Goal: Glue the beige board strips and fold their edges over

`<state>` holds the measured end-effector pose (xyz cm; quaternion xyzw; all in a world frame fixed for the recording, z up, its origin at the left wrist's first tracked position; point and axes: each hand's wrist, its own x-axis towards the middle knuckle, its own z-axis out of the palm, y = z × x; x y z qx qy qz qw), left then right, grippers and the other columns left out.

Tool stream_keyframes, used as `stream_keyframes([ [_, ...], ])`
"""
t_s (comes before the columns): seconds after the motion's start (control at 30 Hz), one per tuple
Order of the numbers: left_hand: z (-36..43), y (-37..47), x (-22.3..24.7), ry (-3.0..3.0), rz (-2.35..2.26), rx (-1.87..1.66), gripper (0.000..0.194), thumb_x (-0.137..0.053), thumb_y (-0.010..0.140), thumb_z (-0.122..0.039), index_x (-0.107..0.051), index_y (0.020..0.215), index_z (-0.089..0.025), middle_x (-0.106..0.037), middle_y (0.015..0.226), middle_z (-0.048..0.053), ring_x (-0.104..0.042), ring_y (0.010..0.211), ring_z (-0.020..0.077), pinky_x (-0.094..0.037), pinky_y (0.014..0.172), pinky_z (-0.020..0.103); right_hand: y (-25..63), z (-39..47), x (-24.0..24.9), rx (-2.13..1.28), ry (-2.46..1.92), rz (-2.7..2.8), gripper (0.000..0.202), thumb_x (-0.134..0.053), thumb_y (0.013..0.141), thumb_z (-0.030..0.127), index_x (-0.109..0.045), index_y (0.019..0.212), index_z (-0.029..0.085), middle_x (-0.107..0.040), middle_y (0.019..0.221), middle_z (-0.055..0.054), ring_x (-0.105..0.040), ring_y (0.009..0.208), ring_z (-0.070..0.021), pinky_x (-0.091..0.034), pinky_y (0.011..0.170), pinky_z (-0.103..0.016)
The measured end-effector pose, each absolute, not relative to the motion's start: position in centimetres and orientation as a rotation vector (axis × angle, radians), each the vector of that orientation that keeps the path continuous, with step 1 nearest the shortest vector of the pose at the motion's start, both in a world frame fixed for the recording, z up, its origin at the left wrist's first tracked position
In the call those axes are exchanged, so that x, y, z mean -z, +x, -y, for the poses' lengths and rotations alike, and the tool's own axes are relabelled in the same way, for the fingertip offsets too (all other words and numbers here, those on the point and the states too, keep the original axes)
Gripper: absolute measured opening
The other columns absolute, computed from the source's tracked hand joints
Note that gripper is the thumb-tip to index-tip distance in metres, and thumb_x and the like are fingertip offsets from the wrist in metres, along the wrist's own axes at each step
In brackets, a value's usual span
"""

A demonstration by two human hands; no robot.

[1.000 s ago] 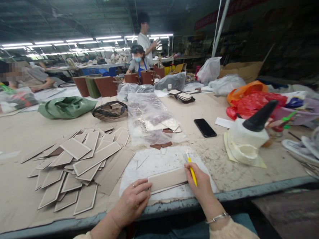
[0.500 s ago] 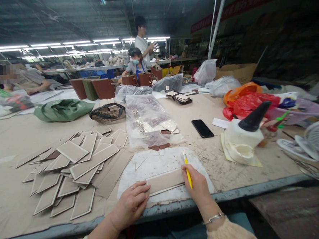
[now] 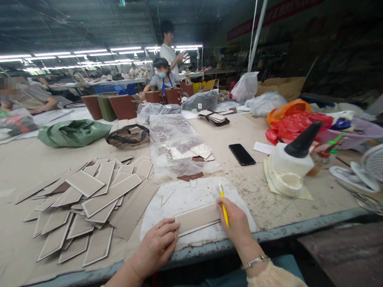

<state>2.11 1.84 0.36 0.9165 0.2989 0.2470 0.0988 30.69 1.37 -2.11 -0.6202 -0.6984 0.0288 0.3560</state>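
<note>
A long beige panel with pale edges (image 3: 196, 220) lies on a white sheet (image 3: 178, 192) at the table's front edge. My left hand (image 3: 161, 244) is closed on the panel's left end, fingers on top and close together. In my right hand (image 3: 235, 222) is a yellow-handled brush (image 3: 225, 213), its light tip pointing up and away from me. The same hand is at the panel's right end, and its fingertips there are partly hidden. A loose heap of similar panels (image 3: 85, 183) spreads to the left of the sheet.
Right of the sheet are a black phone (image 3: 242, 154), a white bottle with a black cone nozzle (image 3: 292, 163) and a purple basin (image 3: 366, 128). Clear plastic (image 3: 178, 140) and a green bag (image 3: 74, 133) lie farther back. Co-workers sit and stand beyond.
Both hands, the panel and the brush keep nearly the same places. The whole view has shifted very slightly.
</note>
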Motion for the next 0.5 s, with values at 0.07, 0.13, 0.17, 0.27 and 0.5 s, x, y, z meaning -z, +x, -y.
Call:
stream_keyframes([
  [0.07,-1.9,2.2,-0.5,2.709,-0.879,-0.739,0.018,-0.049,0.088,-0.011,-0.066,0.088,-0.018,-0.068,0.109,0.008,-0.059,0.112,0.0206,-0.051,0.099,0.036,30.7,-1.4,2.2,-0.050,-1.590,1.812,0.016,-0.045,0.090,0.015,-0.055,0.100,0.020,-0.066,0.087,-0.006,-0.062,0.081,-0.0207,-0.050,0.073,-0.034],
  [0.13,-1.9,2.3,-0.6,2.714,-0.868,-0.748,0.019,-0.049,0.088,-0.012,-0.067,0.088,-0.018,-0.068,0.107,0.009,-0.059,0.111,0.0203,-0.051,0.099,0.036,30.7,-1.5,2.1,-0.020,-1.580,1.811,0.018,-0.045,0.088,0.013,-0.056,0.101,0.020,-0.066,0.092,-0.007,-0.061,0.091,-0.0225,-0.051,0.079,-0.036],
  [0.17,-1.9,2.2,-0.6,2.720,-0.865,-0.746,0.019,-0.049,0.088,-0.012,-0.067,0.089,-0.018,-0.068,0.107,0.009,-0.059,0.111,0.0203,-0.051,0.099,0.036,30.6,-1.4,1.9,-0.002,-1.571,1.808,0.019,-0.045,0.088,0.013,-0.056,0.102,0.021,-0.066,0.095,-0.007,-0.059,0.098,-0.0237,-0.051,0.083,-0.038],
  [0.27,-2.0,2.1,-0.4,2.736,-0.872,-0.712,0.019,-0.048,0.089,-0.013,-0.067,0.089,-0.018,-0.067,0.109,0.009,-0.058,0.113,0.0207,-0.051,0.099,0.035,29.7,-0.9,0.9,0.008,-1.520,1.808,0.017,-0.045,0.090,0.014,-0.055,0.101,0.021,-0.065,0.101,-0.009,-0.053,0.113,-0.0258,-0.049,0.091,-0.042],
  [0.5,-2.2,2.0,-0.3,2.755,-0.853,-0.713,0.018,-0.049,0.088,-0.014,-0.066,0.088,-0.020,-0.068,0.108,0.007,-0.059,0.110,0.0201,-0.053,0.095,0.033,24.2,1.9,-0.6,-0.292,-1.310,2.035,0.014,-0.052,0.088,0.016,-0.053,0.100,0.021,-0.063,0.113,-0.010,-0.047,0.125,-0.0260,-0.041,0.103,-0.047],
])
